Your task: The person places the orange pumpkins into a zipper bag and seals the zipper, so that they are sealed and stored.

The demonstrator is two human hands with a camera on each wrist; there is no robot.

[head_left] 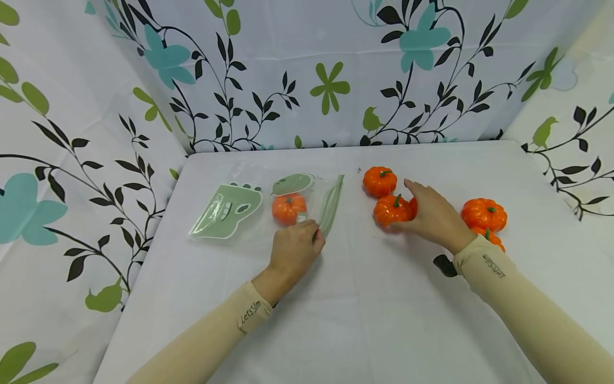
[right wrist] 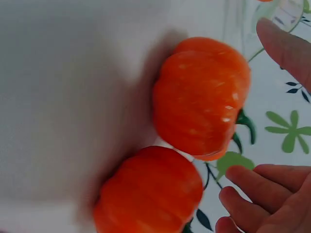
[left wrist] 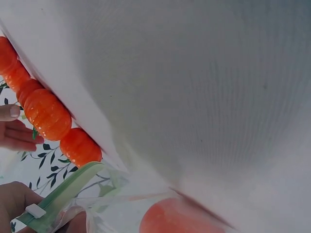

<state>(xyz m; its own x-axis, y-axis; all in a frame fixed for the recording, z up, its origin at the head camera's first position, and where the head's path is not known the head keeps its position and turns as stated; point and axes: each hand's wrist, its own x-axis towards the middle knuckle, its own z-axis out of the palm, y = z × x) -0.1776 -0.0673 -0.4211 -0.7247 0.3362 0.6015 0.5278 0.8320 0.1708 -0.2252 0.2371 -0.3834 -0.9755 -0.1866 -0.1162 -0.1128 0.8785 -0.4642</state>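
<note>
In the head view my left hand (head_left: pixel 295 253) pinches the front edge of a clear zip bag (head_left: pixel 225 213) with green printed patches. Its green zip strip (left wrist: pixel 65 194) and white slider (left wrist: pixel 35 210) show beside my fingers in the left wrist view. Inside the bag lies a small orange toy pumpkin (head_left: pixel 288 209). My right hand (head_left: pixel 434 218) spreads thumb and fingers around a glossy orange pumpkin (head_left: pixel 390 211) with a green stem. The right wrist view shows a gap between the fingers and this pumpkin (right wrist: pixel 201 97). Another pumpkin (right wrist: pixel 150 194) sits beside it, partly covered by the hand in the head view.
One more pumpkin (head_left: pixel 380 181) stands just behind the one at my right hand. Farther right are a large pumpkin (head_left: pixel 484 213) and a smaller one (head_left: pixel 494 240), partly hidden by my wrist. A white cloth covers the table (head_left: pixel 336 320); patterned curtains (head_left: pixel 297 64) hang behind it.
</note>
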